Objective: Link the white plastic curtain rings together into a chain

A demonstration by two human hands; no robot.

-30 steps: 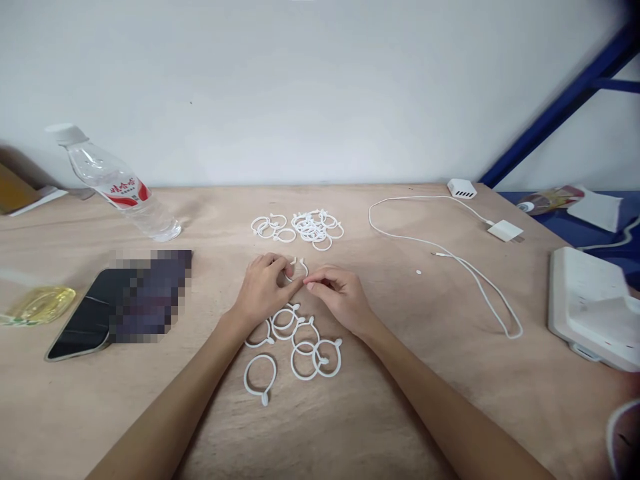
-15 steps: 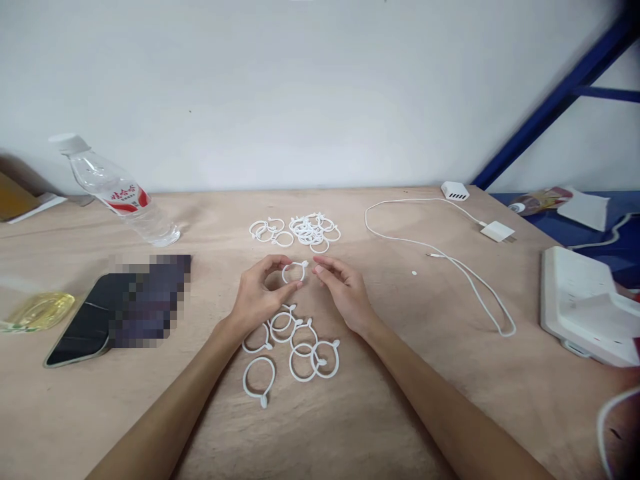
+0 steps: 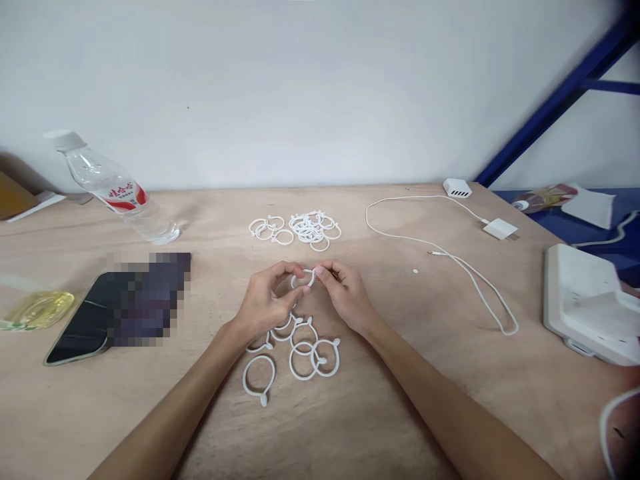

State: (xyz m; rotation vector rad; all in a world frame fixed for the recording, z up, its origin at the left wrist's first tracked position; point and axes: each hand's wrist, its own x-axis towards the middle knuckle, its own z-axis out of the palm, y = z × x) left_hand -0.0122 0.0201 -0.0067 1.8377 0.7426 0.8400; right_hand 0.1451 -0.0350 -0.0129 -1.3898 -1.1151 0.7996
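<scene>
Between thumb and fingers, my left hand (image 3: 270, 297) grips a white plastic curtain ring (image 3: 294, 283) by its rim. On the ring's right side, my right hand (image 3: 345, 290) pinches the small tab end with thumb and forefinger, partly hiding it. Below the hands lie several loose white rings (image 3: 303, 362), each with a small tabbed end; some overlap, and my left hand covers part of the upper ones. Beyond the hands, a dense pile of white rings (image 3: 309, 230) lies beside a smaller group of rings (image 3: 267, 229).
At left stand a water bottle (image 3: 120, 190) and a phone (image 3: 83, 323), near a yellow coil (image 3: 43, 310). A white cable (image 3: 400, 235) loops at right by a charger plug (image 3: 500, 229). A white power strip (image 3: 585, 300) sits at the table's right edge.
My right hand has come in to pinch the tab end of the ring, where before it hovered just apart. The left hand has shifted slightly right and down with the ring.
</scene>
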